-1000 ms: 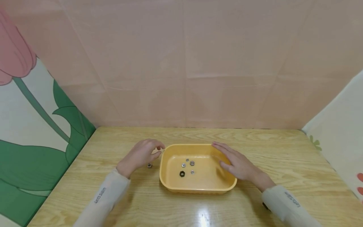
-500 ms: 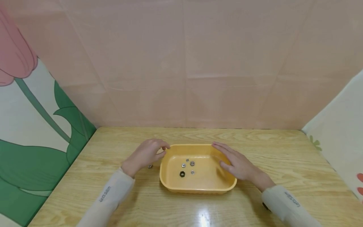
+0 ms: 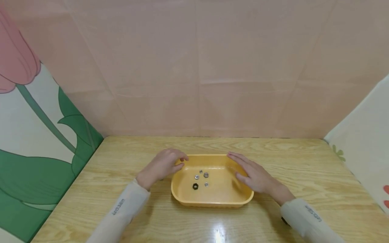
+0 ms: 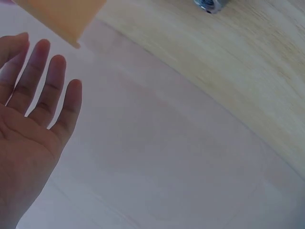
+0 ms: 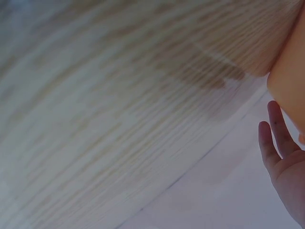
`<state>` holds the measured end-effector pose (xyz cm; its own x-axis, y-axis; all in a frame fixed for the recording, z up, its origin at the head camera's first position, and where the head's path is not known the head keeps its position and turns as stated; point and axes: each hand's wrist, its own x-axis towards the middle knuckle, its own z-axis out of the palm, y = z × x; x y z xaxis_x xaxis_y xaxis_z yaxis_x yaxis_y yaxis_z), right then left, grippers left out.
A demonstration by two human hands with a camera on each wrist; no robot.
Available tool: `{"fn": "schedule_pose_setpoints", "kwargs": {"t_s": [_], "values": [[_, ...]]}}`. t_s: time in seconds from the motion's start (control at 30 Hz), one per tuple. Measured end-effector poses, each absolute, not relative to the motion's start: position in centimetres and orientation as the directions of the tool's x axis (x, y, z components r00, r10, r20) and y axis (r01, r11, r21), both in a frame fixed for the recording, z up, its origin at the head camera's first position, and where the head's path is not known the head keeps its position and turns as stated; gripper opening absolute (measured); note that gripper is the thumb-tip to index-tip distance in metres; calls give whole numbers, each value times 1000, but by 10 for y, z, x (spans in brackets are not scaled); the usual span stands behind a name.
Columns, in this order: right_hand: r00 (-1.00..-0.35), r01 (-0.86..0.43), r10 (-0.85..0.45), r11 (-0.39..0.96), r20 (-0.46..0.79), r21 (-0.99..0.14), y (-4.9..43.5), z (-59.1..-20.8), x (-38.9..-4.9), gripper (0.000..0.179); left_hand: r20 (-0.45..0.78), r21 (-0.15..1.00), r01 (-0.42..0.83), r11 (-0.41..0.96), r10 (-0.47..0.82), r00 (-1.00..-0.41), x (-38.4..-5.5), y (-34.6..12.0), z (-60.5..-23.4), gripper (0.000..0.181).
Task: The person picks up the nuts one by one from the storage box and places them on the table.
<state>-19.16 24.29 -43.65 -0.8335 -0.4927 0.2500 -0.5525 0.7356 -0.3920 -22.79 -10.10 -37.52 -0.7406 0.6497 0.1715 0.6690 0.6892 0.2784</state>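
Note:
A yellow plastic tray (image 3: 212, 204) lies on the table with several small nuts inside, among them a black hex nut (image 3: 195, 186) and a silver nut (image 3: 206, 174). My left hand (image 3: 162, 164) hovers over the tray's left back corner, thumb and forefinger apart with nothing visible between them. In the left wrist view its other fingers are fairly straight, below the tray wall (image 4: 62, 19). Outside the tray, one more metal nut (image 4: 210, 4) sits on the table, mostly hidden by my left hand in the head view. My right hand (image 3: 253, 175) rests along the tray's right side with fingers extended.
The wood-grain table (image 3: 304, 168) extends around the tray and ends at a pink cloth backdrop (image 3: 197, 84). A flower-printed cloth (image 3: 36, 135) borders the left side, and a pale printed one (image 3: 364, 141) the right. A small dark object (image 3: 284, 220) shows beside the right sleeve.
My left hand has moved right, from beside the tray to over its left back corner, and now covers most of the loose nut on the table. The right hand and tray have stayed put.

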Motion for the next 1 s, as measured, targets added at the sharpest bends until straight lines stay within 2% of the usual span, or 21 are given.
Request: {"fn": "schedule_pose_setpoints", "kwargs": {"t_s": [1.0], "values": [[-848, -530, -479, 742, 227, -411, 241, -434, -191, 65, 119, 273, 705, 654, 705, -700, -230, -75, -380, 25]]}}
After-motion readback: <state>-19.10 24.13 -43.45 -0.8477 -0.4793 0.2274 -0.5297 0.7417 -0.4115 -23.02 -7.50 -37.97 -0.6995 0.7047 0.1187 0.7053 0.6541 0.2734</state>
